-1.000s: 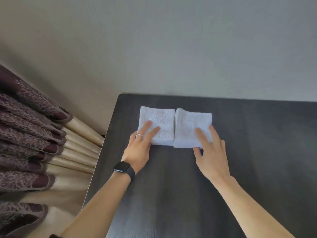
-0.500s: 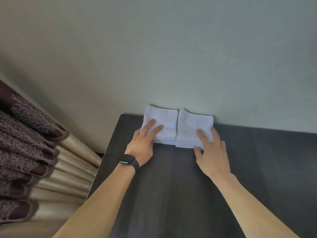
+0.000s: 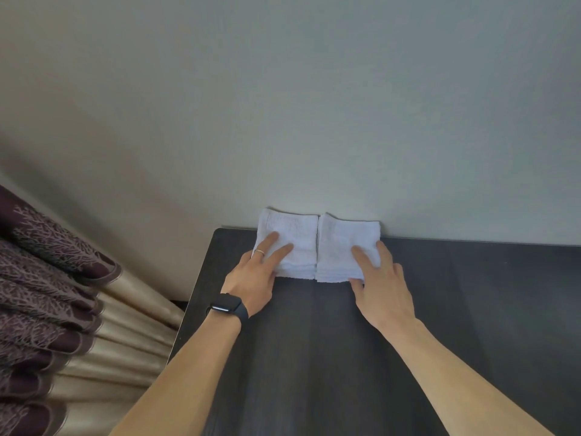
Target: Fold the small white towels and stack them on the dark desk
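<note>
Two stacks of folded white towels sit side by side at the far edge of the dark desk [image 3: 314, 357], touching the wall. My left hand [image 3: 254, 278] lies flat with spread fingers on the left stack [image 3: 295, 228]. My right hand [image 3: 380, 284] rests its fingers on the near right corner of the right stack [image 3: 342, 237], thumb against the stack's front edge. Neither hand grips a towel. A ring and a black watch are on my left hand and wrist.
A plain pale wall [image 3: 314, 105] rises directly behind the desk. Purple and beige pleated curtains [image 3: 56, 309] hang at the left, beyond the desk's left edge [image 3: 188, 319]. The desk surface stretches to the right and toward me.
Both stacks have slid away from me across the desk until they meet the wall, with my hands pressing on them. The camera has tilted up a little.
</note>
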Demonstrator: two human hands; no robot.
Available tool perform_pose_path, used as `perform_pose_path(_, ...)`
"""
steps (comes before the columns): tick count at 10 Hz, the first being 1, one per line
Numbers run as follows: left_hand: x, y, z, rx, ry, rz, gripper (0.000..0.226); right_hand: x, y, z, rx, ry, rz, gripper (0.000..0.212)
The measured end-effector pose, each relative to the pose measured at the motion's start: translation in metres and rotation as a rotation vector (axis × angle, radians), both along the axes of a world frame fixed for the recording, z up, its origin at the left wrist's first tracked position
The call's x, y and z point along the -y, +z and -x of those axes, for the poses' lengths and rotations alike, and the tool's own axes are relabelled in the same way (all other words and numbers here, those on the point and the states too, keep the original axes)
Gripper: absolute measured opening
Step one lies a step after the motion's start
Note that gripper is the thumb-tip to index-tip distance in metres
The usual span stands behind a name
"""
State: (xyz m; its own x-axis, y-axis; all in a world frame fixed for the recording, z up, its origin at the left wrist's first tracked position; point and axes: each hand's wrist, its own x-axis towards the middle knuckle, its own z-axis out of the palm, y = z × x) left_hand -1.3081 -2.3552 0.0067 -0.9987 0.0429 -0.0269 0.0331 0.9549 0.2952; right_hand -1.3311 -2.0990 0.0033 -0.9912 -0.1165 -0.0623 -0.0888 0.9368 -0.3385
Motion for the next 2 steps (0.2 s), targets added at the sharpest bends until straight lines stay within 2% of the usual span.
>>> perform_pose_path(2, -0.012, 0.018, -0.020, -0.052, 0.056, -0.013, 0.089, -0.017, 0.026, -0.018, 0.003, 0.017, -0.067, 0.067)
